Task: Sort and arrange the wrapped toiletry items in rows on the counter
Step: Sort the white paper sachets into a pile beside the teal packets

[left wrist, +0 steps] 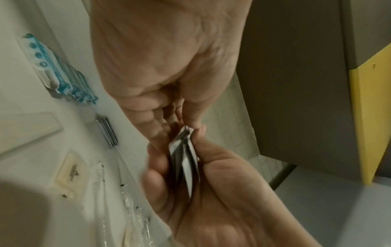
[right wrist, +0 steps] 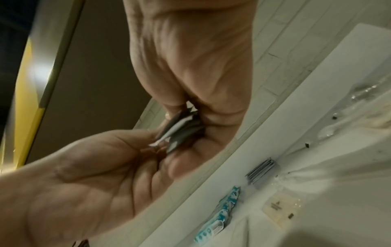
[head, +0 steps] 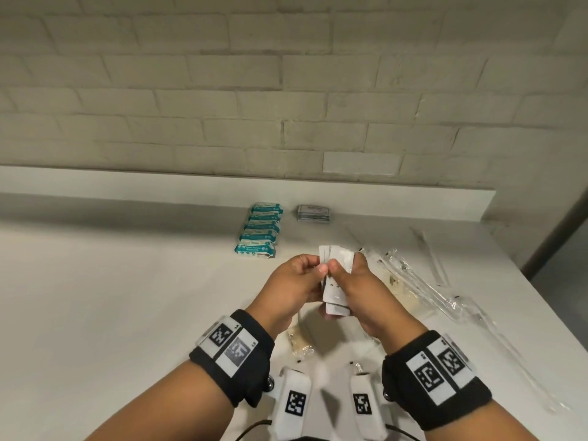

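Both hands hold a small fanned stack of white sachets upright above the middle of the counter. My left hand pinches the stack's left edge with thumb and fingers. My right hand grips its right side, thumb on the front. In the left wrist view the sachets sit edge-on between the two hands; the right wrist view shows the sachets the same way. A row of several teal wrapped packs lies farther back, with a grey stack of sachets to its right.
Clear-wrapped long items lie scattered on the counter's right side, near its right edge. Beige packets lie under the hands and to the right. A raised ledge and brick wall close off the back.
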Available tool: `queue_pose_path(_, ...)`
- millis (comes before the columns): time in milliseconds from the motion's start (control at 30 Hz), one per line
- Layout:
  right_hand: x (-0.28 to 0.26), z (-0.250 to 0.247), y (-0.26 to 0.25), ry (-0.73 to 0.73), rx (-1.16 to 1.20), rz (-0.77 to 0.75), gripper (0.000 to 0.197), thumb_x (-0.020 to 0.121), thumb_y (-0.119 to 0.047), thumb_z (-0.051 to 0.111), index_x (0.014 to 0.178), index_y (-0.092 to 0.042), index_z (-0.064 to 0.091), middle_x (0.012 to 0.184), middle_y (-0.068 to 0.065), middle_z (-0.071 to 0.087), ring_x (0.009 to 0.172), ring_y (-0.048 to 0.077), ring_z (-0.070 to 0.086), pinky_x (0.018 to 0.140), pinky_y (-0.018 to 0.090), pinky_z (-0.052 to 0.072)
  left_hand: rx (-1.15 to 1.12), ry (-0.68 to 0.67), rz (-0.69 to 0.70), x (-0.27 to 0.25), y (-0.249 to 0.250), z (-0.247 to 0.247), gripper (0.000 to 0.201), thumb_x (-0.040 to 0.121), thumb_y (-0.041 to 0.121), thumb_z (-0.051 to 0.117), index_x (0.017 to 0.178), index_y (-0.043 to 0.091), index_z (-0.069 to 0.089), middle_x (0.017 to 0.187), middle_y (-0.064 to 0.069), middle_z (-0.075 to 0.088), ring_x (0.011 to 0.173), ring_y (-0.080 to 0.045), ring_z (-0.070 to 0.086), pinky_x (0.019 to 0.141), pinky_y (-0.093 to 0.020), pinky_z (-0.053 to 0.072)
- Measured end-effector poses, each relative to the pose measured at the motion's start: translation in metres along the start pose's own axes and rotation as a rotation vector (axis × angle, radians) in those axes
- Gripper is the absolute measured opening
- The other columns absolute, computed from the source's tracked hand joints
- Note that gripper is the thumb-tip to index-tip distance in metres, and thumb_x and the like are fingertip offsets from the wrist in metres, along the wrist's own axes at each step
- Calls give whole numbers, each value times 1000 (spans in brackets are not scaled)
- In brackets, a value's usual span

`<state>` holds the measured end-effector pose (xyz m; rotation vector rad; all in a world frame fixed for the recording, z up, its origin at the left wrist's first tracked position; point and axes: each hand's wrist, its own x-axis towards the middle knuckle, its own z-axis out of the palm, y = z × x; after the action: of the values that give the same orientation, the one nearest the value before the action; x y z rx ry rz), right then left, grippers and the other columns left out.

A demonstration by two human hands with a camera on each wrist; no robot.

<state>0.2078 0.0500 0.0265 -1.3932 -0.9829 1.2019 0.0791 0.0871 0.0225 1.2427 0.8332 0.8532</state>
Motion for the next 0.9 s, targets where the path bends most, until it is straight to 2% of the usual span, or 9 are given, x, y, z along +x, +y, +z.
queue_pose_path(133, -4, 1, -3, -22, -110, -19, 24, 100, -40, 41, 118, -24, 44, 88, 4, 62, 65, 16, 59, 44, 24, 45, 117, -59, 15, 1, 3, -8, 19, 90, 25, 64, 107, 16, 64, 100, -1, 70, 90, -9, 65, 76, -15, 48)
queue_pose_path(200, -5, 5, -5, -46, -118, -25, 29, 101, -41, 39, 127, -30, 44, 98, 1, 64, 75, 15, 61, 52, 25, 47, 98, -169, -41, 1, 4, -9, 28, 89, 28, 66, 116, 21, 61, 107, 2, 69, 99, -11, 64, 83, -17, 48)
queue_pose_path(267, -5, 12, -6, -50, -124, -40, 35, 100, -43, 38, 134, -33, 41, 116, 1, 63, 94, 15, 63, 66, 28, 51, -3, -258, -101, 3, 5, -7, 37, 87, 27, 61, 123, 15, 58, 114, -5, 67, 111, -19, 61, 99, -32, 45)
queue_pose_path(367, 0, 19, -3, 28, -39, -29, 42, 100, -43, 39, 140, -31, 35, 133, 2, 55, 114, 17, 57, 90, 34, 49, -128, -283, -138, 6, 9, -5, 30, 96, 13, 45, 123, 4, 57, 117, -17, 63, 111, -25, 59, 100, -40, 45)
queue_pose_path(467, 1, 17, -5, 0, 216, 52, 39, 100, -30, 45, 139, -32, 35, 126, 0, 60, 90, 14, 62, 61, 29, 47, -184, -189, -134, 12, 10, -6, 33, 97, 4, 38, 124, 2, 57, 122, -23, 59, 110, -31, 56, 102, -46, 41)
queue_pose_path(600, -1, 10, -3, -83, 252, 45, 65, 91, 1, 56, 143, -30, 31, 115, 1, 62, 78, 12, 61, 56, 26, 37, -297, -118, -133, 15, 11, -5, 33, 96, 6, 38, 121, 6, 60, 110, -14, 67, 103, -29, 60, 95, -42, 44)
queue_pose_path(767, -2, 8, -8, -123, 113, 103, 94, 88, 7, 60, 153, -31, 3, 142, 6, 49, 80, 7, 66, 54, 25, 38, -263, -98, -167, 16, 10, -3, 22, 88, 18, 62, 107, 10, 67, 103, -7, 68, 98, -26, 63, 82, -37, 50)
queue_pose_path(867, -4, 6, -15, -63, -70, 42, 109, 82, -5, 73, 154, -29, -5, 97, 8, 65, 64, 12, 63, 52, 24, 41, -299, 2, -164, 19, 15, -1, 14, 95, 19, 56, 92, 6, 62, 85, -8, 66, 73, -24, 67, 60, -33, 53)
queue_pose_path(900, -6, 6, -17, -28, -186, -5, 114, 77, -13, 79, 153, -32, -4, 97, 11, 65, 68, 12, 63, 57, 23, 43, -320, 48, -158, 20, 18, 0, 13, 96, 18, 55, 87, 9, 59, 76, -6, 63, 64, -21, 64, 53, -29, 49)
